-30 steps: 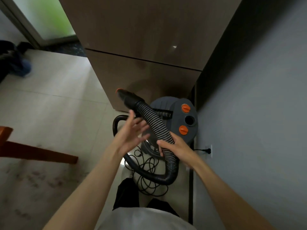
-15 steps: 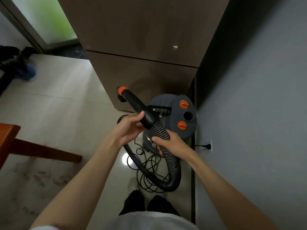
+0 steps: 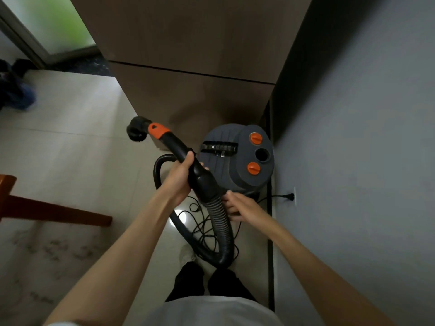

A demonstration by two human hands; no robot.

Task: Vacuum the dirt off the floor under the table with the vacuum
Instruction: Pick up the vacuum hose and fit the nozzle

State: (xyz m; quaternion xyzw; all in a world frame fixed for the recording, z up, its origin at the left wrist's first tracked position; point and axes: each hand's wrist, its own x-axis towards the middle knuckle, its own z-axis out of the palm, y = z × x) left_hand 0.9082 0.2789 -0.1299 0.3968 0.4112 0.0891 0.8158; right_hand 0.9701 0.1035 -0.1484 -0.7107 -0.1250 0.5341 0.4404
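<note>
Vacuum, grey drum-shaped canister with two orange knobs (image 3: pixel 237 158): stood on the pale tiled floor (image 3: pixel 77 142) in the corner between the brown cabinet (image 3: pixel 188 55) and the grey wall (image 3: pixel 364 137); plug seen seated in the wall socket (image 3: pixel 292 196).

Hose, black ribbed, flexible (image 3: pixel 222 227): looped low behind the canister's near side, over a tangle of black cord (image 3: pixel 202 229).

Wand, black rigid tube with orange collar and round brush nozzle (image 3: pixel 169 142): held raised, nozzle pointed up-left, clear of the floor.

Left hand (image 3: pixel 179 180): grip wrapped round the wand's lower section. Right hand (image 3: pixel 240 205): fingers curled beside the hose cuff, apparently pinching it; the far side of the grip is hidden.

Dirt, dark speckles (image 3: pixel 56 248): spread on the floor at lower left, near the red-brown wooden bench leg (image 3: pixel 54 211), well apart from the nozzle.

Handling note, judged: the step in hand appears to be the taking-up of the wand. The wand is best kept controlled by the left hand while hose slack is fed by the right, so that the canister is not tipped. The cord should be kept clear of the feet. The nozzle is to be lowered flat to the tiles before the speckled patch is worked. Whether the motor is switched on cannot be told.
</note>
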